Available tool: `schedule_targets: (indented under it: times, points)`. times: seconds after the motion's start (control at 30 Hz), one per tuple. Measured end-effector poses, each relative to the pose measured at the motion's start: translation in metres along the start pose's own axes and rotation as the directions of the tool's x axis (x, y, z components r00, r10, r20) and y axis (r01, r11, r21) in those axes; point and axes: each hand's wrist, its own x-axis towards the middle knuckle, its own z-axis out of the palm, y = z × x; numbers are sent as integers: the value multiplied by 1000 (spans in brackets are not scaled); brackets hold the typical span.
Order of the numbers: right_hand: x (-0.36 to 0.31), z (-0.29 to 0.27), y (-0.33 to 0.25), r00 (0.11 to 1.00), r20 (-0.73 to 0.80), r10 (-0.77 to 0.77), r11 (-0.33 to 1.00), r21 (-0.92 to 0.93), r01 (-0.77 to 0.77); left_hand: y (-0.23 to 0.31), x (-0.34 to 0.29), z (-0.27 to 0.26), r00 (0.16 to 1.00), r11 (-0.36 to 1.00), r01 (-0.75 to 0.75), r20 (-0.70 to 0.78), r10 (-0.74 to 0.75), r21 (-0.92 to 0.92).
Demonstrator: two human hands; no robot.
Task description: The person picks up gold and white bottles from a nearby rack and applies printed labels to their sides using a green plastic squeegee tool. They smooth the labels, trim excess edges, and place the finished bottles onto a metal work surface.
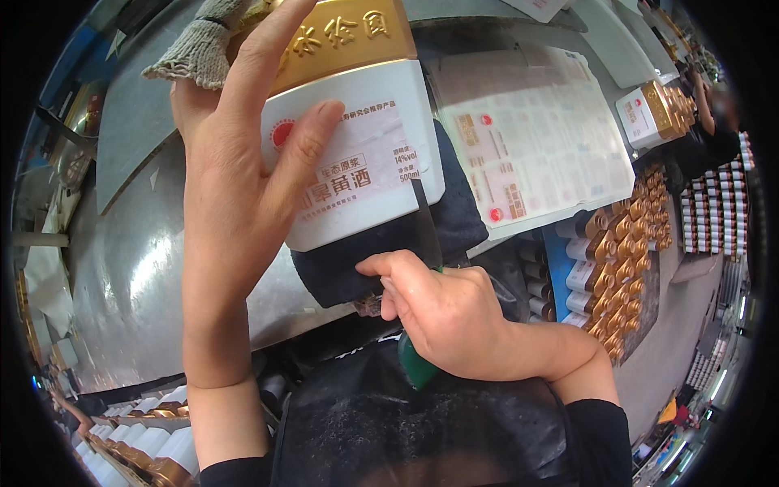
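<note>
A flat white bottle (357, 162) with a gold shoulder lies on a dark cloth pad (333, 272), its labelled face up. My left hand (243, 154) holds it by its left side, the thumb pressed on the face beside a red round mark. A grey knitted glove piece (195, 57) covers some of that hand's fingers. My right hand (446, 312) is closed round the green handle of a knife (427, 227). The dark blade points away from me, and its tip lies at the label's lower right corner. Most of the handle is hidden in my fist.
Right of the pad lies a sheet of labels (535, 138), partly peeled off. Another gold-capped bottle (641, 118) is beyond it. Rows of similar bottles (617, 268) stand at the right, more bottles (154, 454) at the lower left. The metal table (138, 268) extends leftward.
</note>
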Motion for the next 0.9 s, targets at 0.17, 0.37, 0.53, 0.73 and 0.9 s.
schedule_targets:
  times: [0.17, 0.37, 0.53, 0.73, 0.9]
  points:
    - [0, 0, -1, 1000, 2, -12, 1000, 15, 12, -18, -9, 10, 993, 961, -52, -113, 22, -271]
    - [2, 0, -1, 1000, -4, -4, 1000, 16, 4, 11, -11, -5, 996, 996, -86, 24, 86, -39]
    - [2, -1, -2, 1000, 5, -3, 1000, 20, 3, -7, -23, 7, 994, 996, -72, 85, 75, -46]
    - [1, -3, -1, 1000, 12, -5, 1000, 25, 5, 7, -20, 0, 994, 989, -84, 83, 75, 120]
    - [2, -1, -4, 1000, 26, -11, 1000, 25, 11, 9, -23, -4, 996, 991, -80, 43, 76, 109]
